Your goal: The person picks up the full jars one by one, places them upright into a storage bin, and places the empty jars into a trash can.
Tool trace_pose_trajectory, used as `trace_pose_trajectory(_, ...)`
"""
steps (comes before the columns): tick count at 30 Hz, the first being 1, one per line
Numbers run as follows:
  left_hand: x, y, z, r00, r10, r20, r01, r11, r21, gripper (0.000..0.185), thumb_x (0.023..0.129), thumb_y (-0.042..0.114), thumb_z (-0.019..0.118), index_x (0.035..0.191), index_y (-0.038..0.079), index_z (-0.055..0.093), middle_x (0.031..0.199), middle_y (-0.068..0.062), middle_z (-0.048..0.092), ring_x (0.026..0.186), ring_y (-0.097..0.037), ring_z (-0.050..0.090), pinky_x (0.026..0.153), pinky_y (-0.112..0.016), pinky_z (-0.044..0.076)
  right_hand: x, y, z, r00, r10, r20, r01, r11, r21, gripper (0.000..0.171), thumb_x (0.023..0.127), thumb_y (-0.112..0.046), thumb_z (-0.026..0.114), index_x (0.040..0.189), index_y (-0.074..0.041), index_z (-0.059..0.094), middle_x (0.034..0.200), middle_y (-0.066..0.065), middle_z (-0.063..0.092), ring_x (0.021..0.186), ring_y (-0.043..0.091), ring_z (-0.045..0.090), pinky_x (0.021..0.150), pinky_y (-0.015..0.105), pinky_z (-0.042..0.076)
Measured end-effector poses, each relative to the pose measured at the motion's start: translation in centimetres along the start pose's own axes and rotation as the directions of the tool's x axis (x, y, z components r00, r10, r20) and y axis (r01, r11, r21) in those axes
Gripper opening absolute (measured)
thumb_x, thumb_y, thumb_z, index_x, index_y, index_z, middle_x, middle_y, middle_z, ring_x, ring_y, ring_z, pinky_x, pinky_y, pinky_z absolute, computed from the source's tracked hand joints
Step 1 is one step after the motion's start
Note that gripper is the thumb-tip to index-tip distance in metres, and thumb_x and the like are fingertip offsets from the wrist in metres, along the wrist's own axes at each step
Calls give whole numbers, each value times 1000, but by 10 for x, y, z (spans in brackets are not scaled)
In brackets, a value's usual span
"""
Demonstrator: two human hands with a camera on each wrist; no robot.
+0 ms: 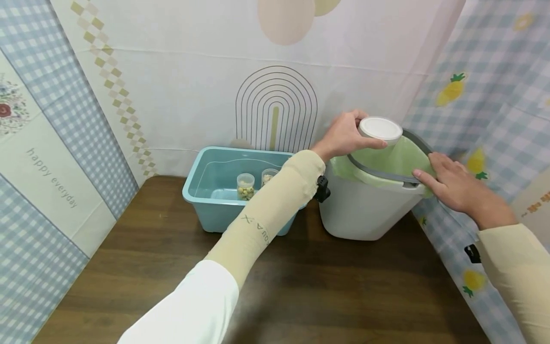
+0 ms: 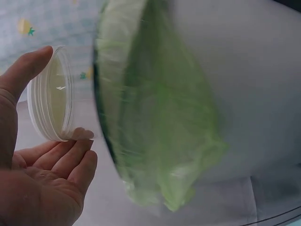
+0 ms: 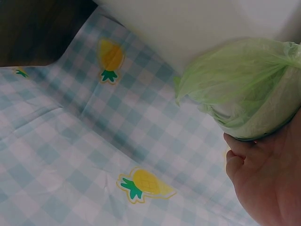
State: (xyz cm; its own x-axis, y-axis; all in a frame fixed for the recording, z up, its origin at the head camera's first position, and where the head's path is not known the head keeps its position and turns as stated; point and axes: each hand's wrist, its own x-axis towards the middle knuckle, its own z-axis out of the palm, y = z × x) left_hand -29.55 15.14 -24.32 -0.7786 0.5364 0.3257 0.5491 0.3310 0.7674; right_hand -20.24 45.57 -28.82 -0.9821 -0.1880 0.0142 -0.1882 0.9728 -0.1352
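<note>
My left hand (image 1: 341,136) pinches a clear plastic jar with a white screw lid (image 1: 380,128) just above the mouth of a white trash bin (image 1: 361,210). In the left wrist view the jar (image 2: 59,94) lies between thumb and fingers, its transparent wall reaching the bin's rim. A light green bin liner (image 1: 388,160) covers the bin's inside and hangs over its edge, under a grey ring (image 1: 378,174). At the bin's right side, my right hand (image 1: 457,184) grips the rim, thumb on top. The right wrist view shows the liner (image 3: 244,89) bunched above that hand.
Left of the bin a blue plastic tub (image 1: 215,212) stands on the brown wooden table (image 1: 343,291). Inside it are a small clear jar with yellowish pieces (image 1: 246,186) and another jar (image 1: 269,174), partly behind my left arm. Patterned cloths line the back and sides.
</note>
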Motion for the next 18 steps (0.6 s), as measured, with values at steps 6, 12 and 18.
trace_pose_trajectory(6, -1, -14, 9, 1000, -7, 21, 5, 992, 123, 74, 82, 41, 90, 141, 7, 59, 126, -1, 70, 107, -9, 65, 85, -12, 49, -1, 2, 1, 1000, -6, -4, 6, 1000, 4, 84, 115, -50, 28, 165, 13, 1, 167, 44, 8, 154, 63, 11, 121, 79, 8)
trace_pose_trajectory(12, -8, -19, 14, 997, -61, 40, 52, 978, 202, 88, 86, 42, 82, 159, 11, 42, 158, -1, 55, 140, -17, 55, 110, -21, 47, -2, 2, 3, 1000, -16, -7, 16, 1000, 14, 83, 115, -48, 29, 165, 12, 1, 167, 44, 8, 154, 63, 11, 121, 79, 7)
trace_pose_trajectory(18, -19, -17, 3, 996, -72, 48, 63, 983, 170, 89, 91, 42, 73, 165, 13, 33, 168, -1, 42, 154, -17, 43, 121, -25, 42, -2, 1, 0, 1000, -4, 25, 3, 1000, 30, 85, 115, -51, 27, 165, 11, -5, 169, 42, -1, 157, 61, 1, 125, 76, -3)
